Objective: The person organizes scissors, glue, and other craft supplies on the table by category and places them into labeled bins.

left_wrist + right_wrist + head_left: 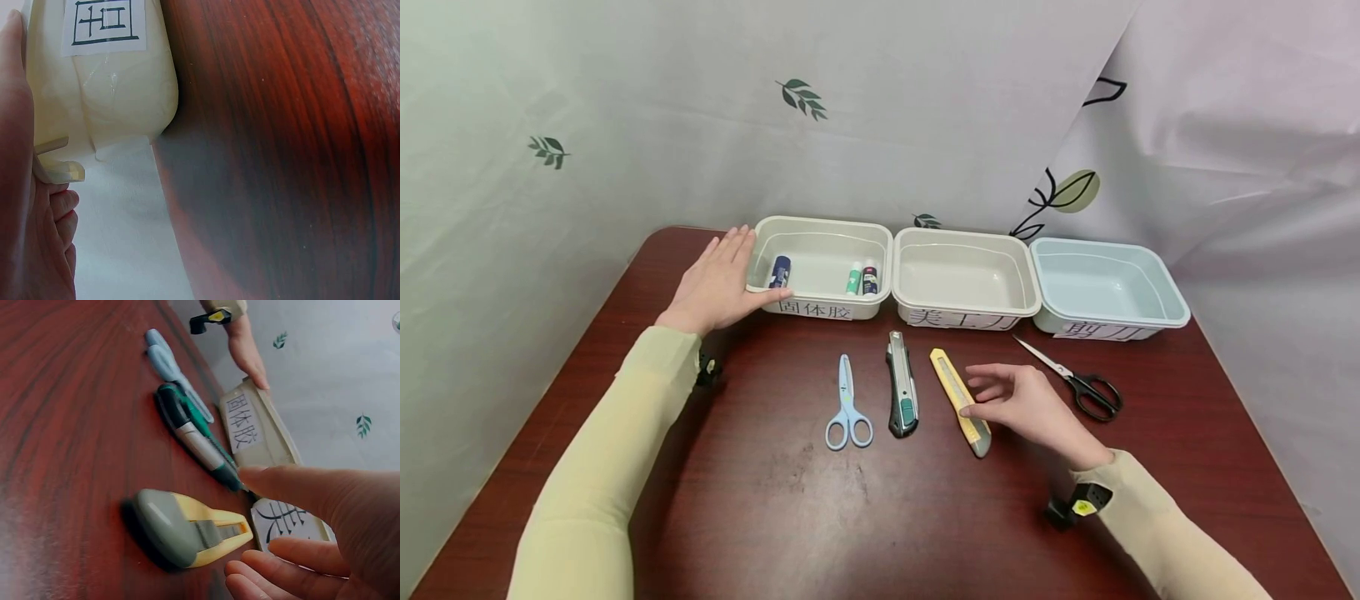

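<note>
I have the left arm [601, 467] stretched up from lower left, left hand [718, 282] straight-fingered, thumb spread; from lower right my right arm [1165, 521] angles inward, right hand [1033, 407] relaxed, thumb and fingers parted.

Pale-yellow sleeves [587, 467], black wrist cameras [1081, 502]

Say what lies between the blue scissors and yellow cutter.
In the head view, a black and green cutter lies between the blue scissors and yellow cutter.

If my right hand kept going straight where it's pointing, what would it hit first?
Probably the yellow cutter, right by your right hand. How high the hand sits is hard to judge; if it passes over, the green-and-black cutter looks next in line.
</note>
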